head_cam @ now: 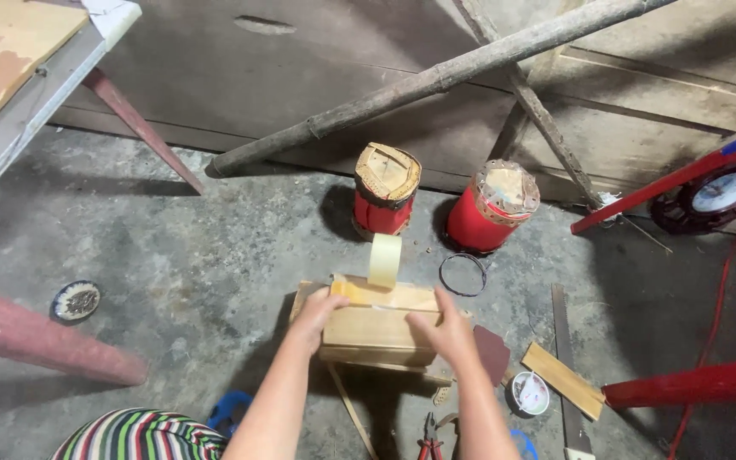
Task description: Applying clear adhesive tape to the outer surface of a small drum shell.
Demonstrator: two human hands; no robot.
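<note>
From where I watch, the biggest thing in hand is the wooden box [376, 328] — pale planks, flat-faced and square-cornered, sitting on the rough grey concrete floor [198, 281] right in front of me. I judge it stiff and fairly light, rough enough not to slip; the long side edges look like the surest place to take hold.

My left hand [317, 313] lies on the box's top left, fingers curved, pressing down the free end of a yellowish tape strip. My right hand [446, 328] rests flat on the right part of the top, fingers together — holding the box steady, by the look of it.

The roll of masking tape [384, 261] stands on edge at the far rim of the box, its strip running back under my left fingers. I'd expect it to be light, soft and easy to tear, best gripped through the core.

Beyond stand two red cylinders [385, 192] with worn tan tops. A thin black ring [462, 274] lies between box and cylinders; a small wood slat [562, 379] and red-handled pliers [428, 439] lie nearer me.
</note>
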